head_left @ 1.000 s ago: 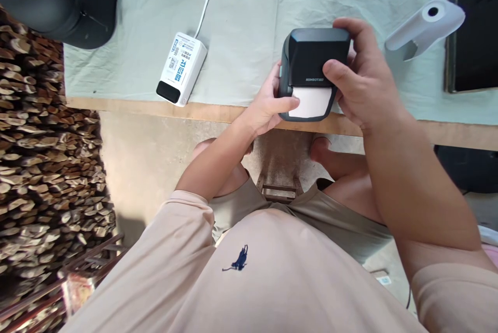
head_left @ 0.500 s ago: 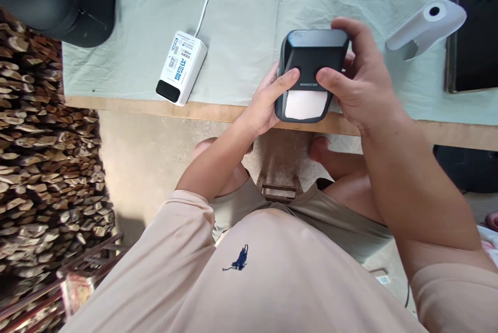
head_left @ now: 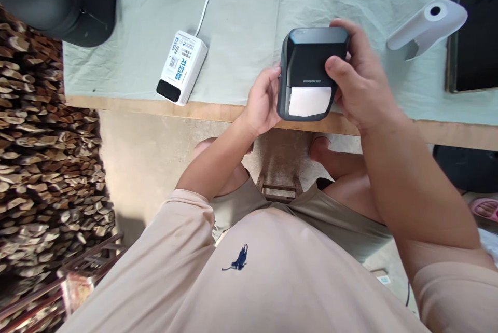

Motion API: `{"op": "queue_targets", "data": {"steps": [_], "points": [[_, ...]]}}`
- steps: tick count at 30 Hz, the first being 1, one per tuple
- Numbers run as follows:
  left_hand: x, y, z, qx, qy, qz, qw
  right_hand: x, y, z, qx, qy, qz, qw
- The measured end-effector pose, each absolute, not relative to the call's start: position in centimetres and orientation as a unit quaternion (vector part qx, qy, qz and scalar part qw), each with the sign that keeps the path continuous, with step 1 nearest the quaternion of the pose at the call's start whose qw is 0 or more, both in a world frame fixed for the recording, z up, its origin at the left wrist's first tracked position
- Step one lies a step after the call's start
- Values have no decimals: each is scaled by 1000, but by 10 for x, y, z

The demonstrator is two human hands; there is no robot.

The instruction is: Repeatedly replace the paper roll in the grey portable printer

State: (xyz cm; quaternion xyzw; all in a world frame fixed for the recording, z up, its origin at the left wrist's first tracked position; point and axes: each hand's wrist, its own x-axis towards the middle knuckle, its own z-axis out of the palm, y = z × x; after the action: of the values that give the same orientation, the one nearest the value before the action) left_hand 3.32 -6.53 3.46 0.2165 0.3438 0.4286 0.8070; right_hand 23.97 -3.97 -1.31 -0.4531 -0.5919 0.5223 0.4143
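Observation:
Between my two hands, just over the table's front edge, is a dark label printer point(head_left: 309, 63) with a white label strip showing at its near end. My left hand point(head_left: 264, 97) grips its left side, the thumb along that side and the other fingers partly hidden behind it. My right hand point(head_left: 361, 76) is wrapped round the right side, thumb on the dark top face and a finger at the far corner. To the left lies a white power bank point(head_left: 182, 66) with a short white cable point(head_left: 205, 6).
On the right of the cloth-covered table point(head_left: 241, 27) lie a white handheld device point(head_left: 422, 29) and a dark-screened tablet or phone point(head_left: 476, 37). A black case point(head_left: 89, 1) fills the far left corner. Stacked firewood point(head_left: 46, 167) stands left of the table; a pink slipper point(head_left: 486, 208) lies right.
My left thumb has moved from the printer's top face to its left side. My right thumb has shifted up and right. The printer has turned slightly.

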Motion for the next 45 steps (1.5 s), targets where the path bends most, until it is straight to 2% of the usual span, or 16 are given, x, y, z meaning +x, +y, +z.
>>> {"op": "queue_targets", "data": {"steps": [3,11,15,20,23,28,32,34,37,40,45], "points": [[33,-64,28,238,354,433,794,240,-40,-10,-428,-556,556,446],[30,-54,5,269,379,413,783,246,-38,-11,-412,-546,580,442],[32,-54,13,243,388,412,788,245,-39,-17,-400,-561,559,461],[36,-58,28,246,413,415,772,255,-33,-30,-399,-592,545,439],[35,-61,32,252,435,419,756,262,-31,-22,-406,-636,491,435],[32,-63,30,260,399,405,781,251,-37,33,-464,-672,362,450],[35,-64,28,275,379,408,783,234,-34,62,-507,-626,237,543],[36,-65,28,278,379,419,777,229,-32,66,-514,-584,231,585],[37,-65,27,275,375,428,775,227,-36,71,-515,-569,247,592],[36,-64,25,282,369,420,780,230,-43,78,-515,-633,246,523],[35,-65,23,286,345,425,787,236,-45,86,-559,-772,199,230]]}}
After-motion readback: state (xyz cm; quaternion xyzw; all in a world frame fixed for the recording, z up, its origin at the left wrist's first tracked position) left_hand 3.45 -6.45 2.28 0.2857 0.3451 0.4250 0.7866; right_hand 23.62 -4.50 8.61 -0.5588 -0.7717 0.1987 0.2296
